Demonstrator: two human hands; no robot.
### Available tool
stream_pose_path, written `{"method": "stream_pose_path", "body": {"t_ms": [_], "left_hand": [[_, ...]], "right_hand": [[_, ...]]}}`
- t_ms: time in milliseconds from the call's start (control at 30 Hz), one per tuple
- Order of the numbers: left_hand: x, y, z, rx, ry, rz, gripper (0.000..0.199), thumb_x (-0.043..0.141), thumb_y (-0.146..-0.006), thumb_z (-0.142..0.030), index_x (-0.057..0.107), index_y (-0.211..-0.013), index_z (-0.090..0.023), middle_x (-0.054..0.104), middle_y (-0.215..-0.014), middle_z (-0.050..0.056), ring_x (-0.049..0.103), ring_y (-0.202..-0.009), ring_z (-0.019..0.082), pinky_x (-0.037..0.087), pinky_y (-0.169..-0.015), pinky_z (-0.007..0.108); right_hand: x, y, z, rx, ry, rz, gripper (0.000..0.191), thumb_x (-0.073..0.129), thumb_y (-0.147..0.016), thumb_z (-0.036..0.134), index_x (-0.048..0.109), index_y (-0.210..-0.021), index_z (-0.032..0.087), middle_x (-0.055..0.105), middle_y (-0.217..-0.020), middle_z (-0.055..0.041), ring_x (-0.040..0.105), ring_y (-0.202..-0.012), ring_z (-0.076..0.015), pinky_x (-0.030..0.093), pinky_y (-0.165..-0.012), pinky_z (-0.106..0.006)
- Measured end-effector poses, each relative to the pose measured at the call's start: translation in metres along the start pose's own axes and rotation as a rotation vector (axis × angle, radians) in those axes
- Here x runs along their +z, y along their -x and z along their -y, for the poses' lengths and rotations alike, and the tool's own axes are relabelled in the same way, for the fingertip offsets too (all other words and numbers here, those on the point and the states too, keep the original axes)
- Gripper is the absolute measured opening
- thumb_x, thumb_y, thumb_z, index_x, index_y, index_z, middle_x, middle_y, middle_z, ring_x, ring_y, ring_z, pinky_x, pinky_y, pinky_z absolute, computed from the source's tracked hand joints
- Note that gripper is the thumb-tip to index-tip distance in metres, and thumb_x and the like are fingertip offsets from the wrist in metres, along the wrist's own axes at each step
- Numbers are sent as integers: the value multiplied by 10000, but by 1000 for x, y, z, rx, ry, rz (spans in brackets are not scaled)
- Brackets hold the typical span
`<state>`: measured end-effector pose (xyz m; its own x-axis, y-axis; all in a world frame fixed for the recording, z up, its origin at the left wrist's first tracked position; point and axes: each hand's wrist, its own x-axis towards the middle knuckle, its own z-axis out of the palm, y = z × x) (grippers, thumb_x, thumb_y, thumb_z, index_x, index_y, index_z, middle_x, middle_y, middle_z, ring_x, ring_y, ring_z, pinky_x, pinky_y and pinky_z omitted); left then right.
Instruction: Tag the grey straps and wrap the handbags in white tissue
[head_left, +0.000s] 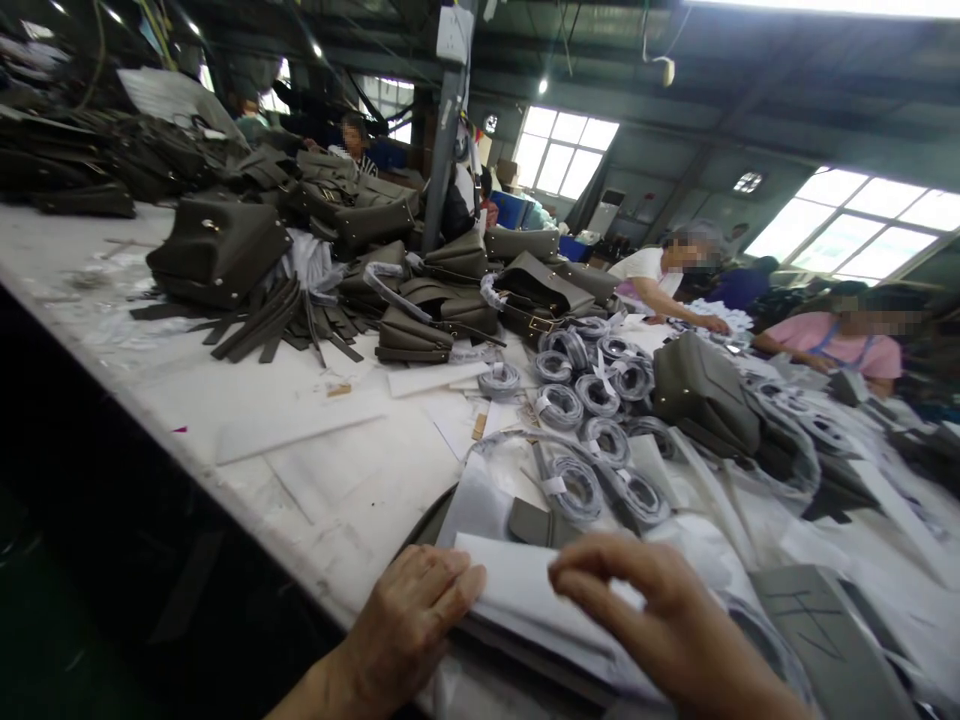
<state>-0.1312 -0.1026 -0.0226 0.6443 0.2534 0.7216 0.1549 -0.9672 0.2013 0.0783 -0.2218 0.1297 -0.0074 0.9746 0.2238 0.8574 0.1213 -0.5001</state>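
Sheet (517, 575), white and apparently folded, lying over a dark piece (427, 520) close to the table (360, 480)'s near edge; best held lightly at the fold and smoothed away from the held end, with layers level and no hard pinch to crease them. At its left end, left hand (409, 625) with fingers curled and closed on the edge; above its right part, right hand (667, 620) with thumb and finger bent almost together, contact impossible to tell. Farther from that edge, coiled straps (576, 490).
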Motion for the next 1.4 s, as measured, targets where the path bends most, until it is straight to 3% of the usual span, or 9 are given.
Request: {"method": "stream_pose_path", "body": {"t_ms": [100, 167, 300, 433, 567, 800, 1033, 1267, 1400], "left_hand": [[-1, -2, -4, 38, -29, -42, 448, 420, -783, 5, 601, -1164, -148, 696, -1024, 90, 646, -908, 202, 561, -769, 336], [-2, -3, -6, 41, -44, -61, 422, 402, -819, -2, 610, -1157, -147, 698, -1022, 91, 649, -925, 197, 563, -777, 327], [-1, -4, -5, 32, -25, -72, 390, 386, -872, -16, 629, -1149, -144, 702, -1015, 90, 649, -937, 198, 561, -795, 324], [1, -1, -2, 37, -3, -63, 350, 391, -923, -55, 634, -1164, -132, 705, -1047, 94, 646, -947, 210, 558, -812, 336], [2, 2, -1, 42, 4, -46, 332, 394, -952, -93, 635, -1177, -127, 705, -1068, 101, 649, -955, 219, 558, -829, 353], [0, -1, -2, 36, -12, -81, 294, 418, -968, -103, 645, -1149, -144, 716, -1029, 85, 657, -939, 206, 564, -809, 341], [3, 0, -2, 50, -27, -105, 290, 415, -970, -101, 652, -1134, -141, 707, -1026, 85, 653, -936, 201, 557, -804, 335], [3, 1, -3, 62, -53, -104, 326, 370, -970, -86, 647, -1132, -143, 700, -1024, 91, 643, -945, 193, 563, -793, 335], [2, 0, -3, 54, -39, -109, 317, 384, -959, -82, 643, -1133, -139, 703, -1018, 88, 642, -927, 196, 557, -789, 336]], "right_hand": [[13, -71, -35, 212, 15, 93, 161, 568, -899, 250, 715, -840, 223, 734, -777, 14, 681, -720, -156, 502, -685, -252], [29, -105, -54, 315, 118, 228, 143, 587, -867, 231, 723, -901, 202, 742, -837, -10, 675, -770, -162, 478, -713, -251], [64, -135, -79, 403, 231, 333, 206, 739, -706, 185, 711, -906, 144, 733, -909, -86, 661, -828, -213, 443, -696, -277], [84, -137, -94, 440, 231, 392, 189, 737, -636, 82, 670, -800, 147, 704, -836, -61, 633, -803, -191, 413, -667, -256], [81, -133, -100, 471, 134, 397, 154, 702, -662, 71, 585, -654, 171, 628, -675, 4, 589, -691, -144, 386, -612, -237], [64, -128, -99, 579, -193, 231, 154, 599, -808, 163, 467, -741, 203, 604, -610, 31, 594, -550, -114, 428, -505, -207], [58, -127, -83, 616, -599, -38, 231, 682, -737, 308, 474, -766, 211, 609, -662, 22, 606, -613, -123, 509, -535, -224], [24, -123, -79, 627, -858, -178, 431, 874, -517, 429, 639, -781, 183, 645, -737, -9, 611, -658, -133, 521, -620, -261], [0, -104, -61, 556, -819, -229, 405, 859, -602, 489, 676, -768, 168, 641, -728, -9, 573, -646, -119, 479, -621, -244]]}}
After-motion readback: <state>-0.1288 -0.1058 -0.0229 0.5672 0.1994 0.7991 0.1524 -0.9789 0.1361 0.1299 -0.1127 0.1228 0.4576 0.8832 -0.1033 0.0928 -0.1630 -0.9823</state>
